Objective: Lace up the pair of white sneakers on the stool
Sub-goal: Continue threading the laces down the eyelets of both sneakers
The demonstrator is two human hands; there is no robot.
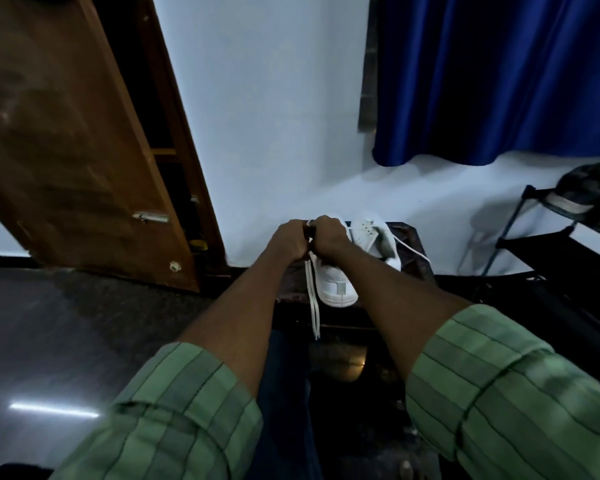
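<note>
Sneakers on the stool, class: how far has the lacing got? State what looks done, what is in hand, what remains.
Done: nothing visibly finished. In hand: the left hand and right hand grip the lace at the near sneaker, whose lace ends hang over the stool edge. Left: finishing it, then the far sneaker, whose eyelets show bare and lace trails loose.

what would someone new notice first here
Two hands, the left hand and right hand, meet at center, gripping the lace of the nearer white sneaker on a dark stool. A bright blue curtain fills the upper right; a brown wooden door stands left.
</note>
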